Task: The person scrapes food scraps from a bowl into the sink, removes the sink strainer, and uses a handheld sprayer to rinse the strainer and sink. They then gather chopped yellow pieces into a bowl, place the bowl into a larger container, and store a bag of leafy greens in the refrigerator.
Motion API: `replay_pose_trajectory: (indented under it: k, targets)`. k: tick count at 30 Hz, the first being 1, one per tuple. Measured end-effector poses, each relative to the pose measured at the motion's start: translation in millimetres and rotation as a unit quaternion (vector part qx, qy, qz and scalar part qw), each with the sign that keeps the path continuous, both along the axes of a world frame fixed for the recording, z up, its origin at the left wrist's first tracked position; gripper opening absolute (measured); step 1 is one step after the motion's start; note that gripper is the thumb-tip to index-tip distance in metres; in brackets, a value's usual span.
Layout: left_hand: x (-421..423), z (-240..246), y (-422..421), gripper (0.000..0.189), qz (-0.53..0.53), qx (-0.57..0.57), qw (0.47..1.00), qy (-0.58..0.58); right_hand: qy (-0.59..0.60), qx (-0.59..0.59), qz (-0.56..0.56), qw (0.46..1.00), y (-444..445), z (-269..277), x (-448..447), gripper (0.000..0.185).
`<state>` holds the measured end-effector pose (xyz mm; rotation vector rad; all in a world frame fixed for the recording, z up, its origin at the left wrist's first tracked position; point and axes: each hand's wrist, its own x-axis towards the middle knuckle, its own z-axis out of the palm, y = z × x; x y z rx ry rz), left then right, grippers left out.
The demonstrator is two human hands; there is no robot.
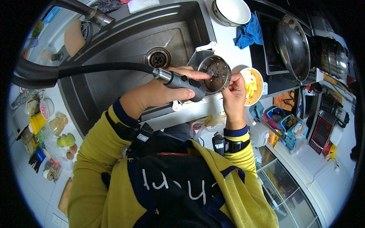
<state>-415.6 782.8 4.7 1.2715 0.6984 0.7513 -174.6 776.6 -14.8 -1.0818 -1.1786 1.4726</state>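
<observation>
My left hand [168,89] is closed round the grey pull-out spray head [186,88] of a kitchen faucet, its index finger reaching into a round metal sink strainer basket [215,74]. The strainer is tilted with its inside up and has small food bits in it. My right hand [235,89] grips the strainer's right rim. Under both lies a rack with white end pieces [206,47] at the sink's right edge. Beside my right hand stands a white tub [253,98] with yellow and white scraps. The drain [157,57] shows in the dark sink [114,57].
White bowls [232,12] and a blue cloth [249,32] lie behind on the counter. A worn wok [293,47] stands on the hob at right. The faucet's black hose [108,67] crosses the sink. Jars [58,124] and green fruit [68,140] stand at left.
</observation>
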Motion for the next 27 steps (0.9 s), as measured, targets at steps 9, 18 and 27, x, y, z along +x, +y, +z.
replay_pose_trajectory:
  k: [9, 18, 27]
  targets:
    - [-5, -2, 4, 0.045, -0.019, -0.006, 1.0, 0.0, -0.007, -0.003, -0.008, 1.0, -1, -6, -2, 0.016]
    - [-7, 0, 10, 0.045, -0.029, 0.004, 0.999, 0.014, 0.008, -0.007, -0.016, 1.0, 1, -1, -5, 0.017]
    - [5, -8, 1, 0.033, 0.151, -0.046, 0.987, -0.043, 0.021, -0.068, -0.052, 0.996, 4, -21, 0, 0.025]
